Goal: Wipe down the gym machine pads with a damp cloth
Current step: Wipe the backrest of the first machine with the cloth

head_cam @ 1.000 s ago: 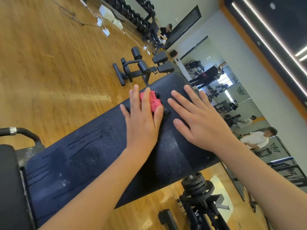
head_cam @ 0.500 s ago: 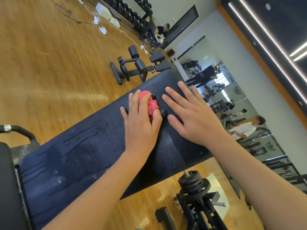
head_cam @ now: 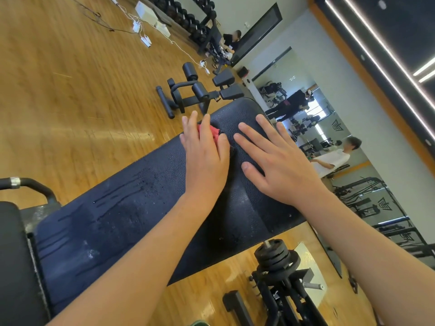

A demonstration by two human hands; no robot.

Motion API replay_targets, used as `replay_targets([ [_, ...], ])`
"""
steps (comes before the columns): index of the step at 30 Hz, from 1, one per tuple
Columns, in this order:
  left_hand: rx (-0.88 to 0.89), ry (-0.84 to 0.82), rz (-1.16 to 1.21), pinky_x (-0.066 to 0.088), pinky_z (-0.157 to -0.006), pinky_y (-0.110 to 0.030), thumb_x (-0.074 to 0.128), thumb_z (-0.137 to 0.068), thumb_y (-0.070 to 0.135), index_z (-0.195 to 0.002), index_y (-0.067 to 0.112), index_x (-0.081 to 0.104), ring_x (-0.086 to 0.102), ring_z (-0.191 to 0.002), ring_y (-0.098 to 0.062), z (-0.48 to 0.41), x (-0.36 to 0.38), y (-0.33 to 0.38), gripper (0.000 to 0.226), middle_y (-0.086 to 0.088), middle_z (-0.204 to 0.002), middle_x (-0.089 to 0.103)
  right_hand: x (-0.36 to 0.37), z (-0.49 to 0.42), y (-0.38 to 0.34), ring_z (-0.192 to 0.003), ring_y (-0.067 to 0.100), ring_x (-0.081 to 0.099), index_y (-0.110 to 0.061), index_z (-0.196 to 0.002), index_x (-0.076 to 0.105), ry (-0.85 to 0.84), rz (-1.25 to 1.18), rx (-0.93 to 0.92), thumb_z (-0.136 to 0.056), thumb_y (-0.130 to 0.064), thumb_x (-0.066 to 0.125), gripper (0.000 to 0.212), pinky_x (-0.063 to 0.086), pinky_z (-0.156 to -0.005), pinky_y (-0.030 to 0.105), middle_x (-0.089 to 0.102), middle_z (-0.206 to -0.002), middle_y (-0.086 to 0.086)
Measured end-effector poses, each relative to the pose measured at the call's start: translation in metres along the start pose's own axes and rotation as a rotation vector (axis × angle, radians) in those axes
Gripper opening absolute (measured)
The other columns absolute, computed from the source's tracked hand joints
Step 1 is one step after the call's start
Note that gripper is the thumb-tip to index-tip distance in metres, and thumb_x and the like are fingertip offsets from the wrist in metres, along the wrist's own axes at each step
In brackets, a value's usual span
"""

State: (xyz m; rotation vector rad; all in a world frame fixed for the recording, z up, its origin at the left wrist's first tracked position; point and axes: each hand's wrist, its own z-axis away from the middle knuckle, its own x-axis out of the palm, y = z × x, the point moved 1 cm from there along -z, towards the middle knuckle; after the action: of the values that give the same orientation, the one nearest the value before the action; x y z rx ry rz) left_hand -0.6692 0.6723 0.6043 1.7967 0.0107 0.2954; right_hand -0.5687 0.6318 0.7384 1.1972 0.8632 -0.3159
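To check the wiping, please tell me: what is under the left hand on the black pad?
A red cloth shows between the fingers of the left hand, which presses it on the pad. The hand covers most of it, so its shape is hidden.

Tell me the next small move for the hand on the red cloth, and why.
Probably slide the left hand and its red cloth a little further toward the far end of the pad. The cloth sits short of that end, wet streaks show only on the nearer stretch, and the right hand lies flat on the pad beside it.
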Motion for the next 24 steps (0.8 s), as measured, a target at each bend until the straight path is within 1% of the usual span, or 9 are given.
replay_targets([
  [6, 0.009, -0.014, -0.071, -0.01, -0.125, -0.036, 0.033, -0.106, 0.023, -0.16, 0.007, 0.024, -0.001, -0.158, -0.023, 0.017, 0.002, -0.004, 0.057, -0.011, -0.171, 0.011, 0.0, 0.0, -0.001, -0.158, 0.03, 0.012, -0.018, -0.158, 0.039, 0.021, -0.005, 0.002, -0.103, -0.043, 0.038, 0.06, 0.013, -0.127, 0.054, 0.029, -0.167, 0.002],
  [11, 0.025, -0.048, -0.022, -0.009, -0.125, -0.035, 0.032, -0.101, 0.024, -0.161, 0.006, 0.016, -0.002, -0.159, -0.022, 0.05, 0.006, 0.0, 0.065, -0.009, -0.172, 0.006, 0.0, -0.001, -0.001, -0.159, 0.028, 0.007, -0.02, -0.16, 0.035, -0.016, 0.01, 0.009, -0.104, -0.045, 0.036, 0.061, 0.003, -0.127, 0.049, 0.025, -0.169, 0.0],
  [14, 0.045, -0.077, 0.003, -0.008, -0.125, -0.035, 0.026, -0.098, 0.027, -0.162, 0.005, 0.013, -0.005, -0.158, -0.021, 0.068, 0.007, -0.001, 0.069, -0.01, -0.171, 0.003, -0.001, -0.001, 0.0, -0.159, 0.028, 0.007, -0.02, -0.16, 0.035, -0.016, 0.005, 0.012, -0.104, -0.044, 0.037, 0.061, 0.003, -0.127, 0.048, 0.024, -0.169, 0.0],
  [17, 0.02, -0.054, 0.012, -0.008, -0.125, -0.034, 0.028, -0.101, 0.022, -0.161, 0.001, 0.014, -0.006, -0.158, -0.023, 0.064, 0.007, -0.001, 0.065, -0.014, -0.171, 0.002, -0.002, -0.001, -0.001, -0.159, 0.028, 0.009, -0.019, -0.159, 0.036, -0.011, -0.001, 0.012, -0.104, -0.043, 0.038, 0.06, 0.007, -0.128, 0.051, 0.026, -0.168, 0.001],
  [21, -0.003, -0.002, 0.0, -0.005, -0.125, -0.04, 0.034, -0.108, 0.012, -0.159, -0.002, 0.018, -0.004, -0.158, -0.03, 0.046, 0.009, 0.003, 0.056, -0.018, -0.17, 0.002, -0.002, -0.001, -0.001, -0.159, 0.028, 0.008, -0.019, -0.159, 0.035, -0.025, 0.007, 0.011, -0.104, -0.044, 0.036, 0.061, 0.007, -0.128, 0.051, 0.025, -0.169, 0.0],
  [24, -0.01, 0.02, -0.019, -0.005, -0.125, -0.04, 0.033, -0.11, 0.014, -0.16, 0.002, 0.02, -0.005, -0.158, -0.028, 0.036, 0.009, 0.001, 0.053, -0.015, -0.171, 0.004, -0.001, -0.001, 0.0, -0.159, 0.028, 0.008, -0.02, -0.159, 0.035, -0.018, 0.003, 0.009, -0.104, -0.043, 0.035, 0.061, 0.008, -0.128, 0.052, 0.025, -0.169, 0.0],
])
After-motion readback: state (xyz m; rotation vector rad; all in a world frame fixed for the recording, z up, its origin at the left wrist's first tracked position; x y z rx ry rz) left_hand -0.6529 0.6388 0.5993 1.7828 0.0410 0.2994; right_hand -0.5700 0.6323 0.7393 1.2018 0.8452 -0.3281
